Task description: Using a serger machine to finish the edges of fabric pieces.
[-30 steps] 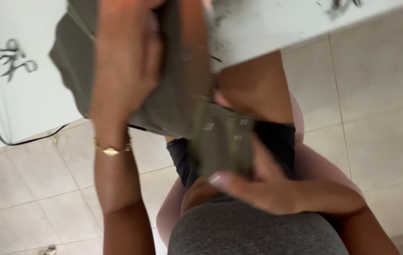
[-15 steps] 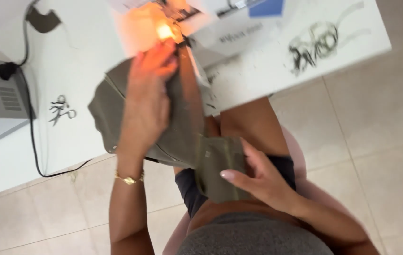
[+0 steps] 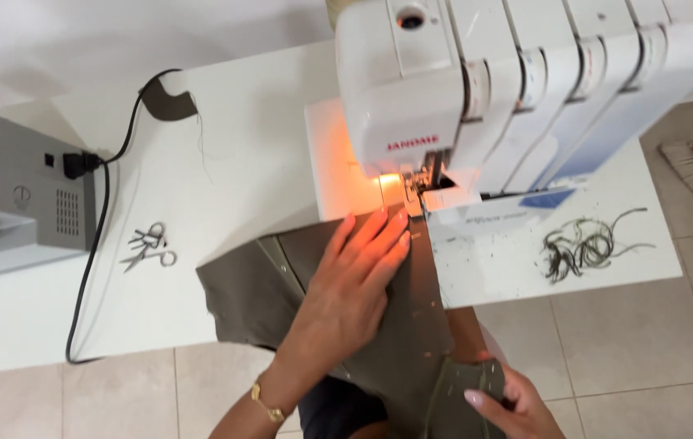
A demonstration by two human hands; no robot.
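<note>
Half a second before, only the table edge and a glow at the fingertips had been seen; now the whole white overlock machine (image 3: pixel 517 97) was brought into view, its lamp casting orange light. The smooth white table (image 3: pixel 232 162) was set over pale floor tiles (image 3: pixel 631 341). The olive fabric (image 3: pixel 411 325), soft and matte, was draped from the table edge towards the lap. The left hand (image 3: pixel 354 284) was laid flat on it, fingers together, tips just beside the presser foot. The right hand (image 3: pixel 509 402) was closed on the folded lower end. Small metal scissors (image 3: pixel 149 245) and tangled thread trimmings (image 3: pixel 586 248) were left well apart.
</note>
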